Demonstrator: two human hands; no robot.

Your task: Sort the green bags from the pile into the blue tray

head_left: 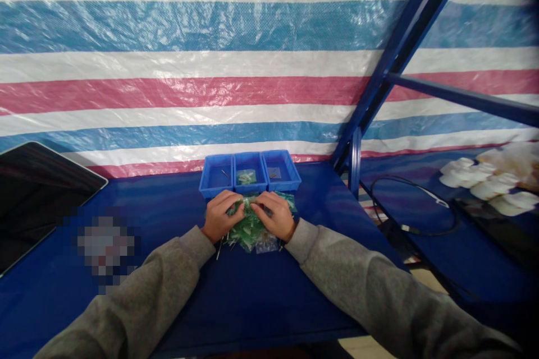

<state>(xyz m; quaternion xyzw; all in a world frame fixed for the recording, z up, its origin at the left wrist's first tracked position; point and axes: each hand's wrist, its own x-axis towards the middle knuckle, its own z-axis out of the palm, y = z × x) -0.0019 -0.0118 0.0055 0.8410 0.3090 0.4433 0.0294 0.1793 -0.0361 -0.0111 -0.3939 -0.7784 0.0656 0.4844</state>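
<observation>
A small, pale green, see-through plastic packet (247, 201) is held up at the centre of the work, just above the near edge of the trays. By the left hand (221, 216) and the right hand (275, 216) it is pinched from either side, each grip nearly closed, thumb against fingers, with the packet's edges caught between. Little appears to be done, to judge by the trays: far more is left in the loose heap of green plastic bags and thin white sticks (246, 231) at six o'clock. The packet's held edge seems to run from nine to three o'clock, but its full long axis is covered by the fingers and which end leads cannot be told. At ten o'clock a blue rectangular plastic tray (214, 180) is seen with a thin dark rod (225, 174) inside; at twelve, a matching middle tray (250, 159) is occupied by a green packet with white pieces (246, 176); at two, a third blue tray (284, 185) by a clear flat packet (274, 173). All are carried by a dark blue tabletop (252, 297), with a black, pale-rimmed flat panel (37, 202) at nine.
</observation>
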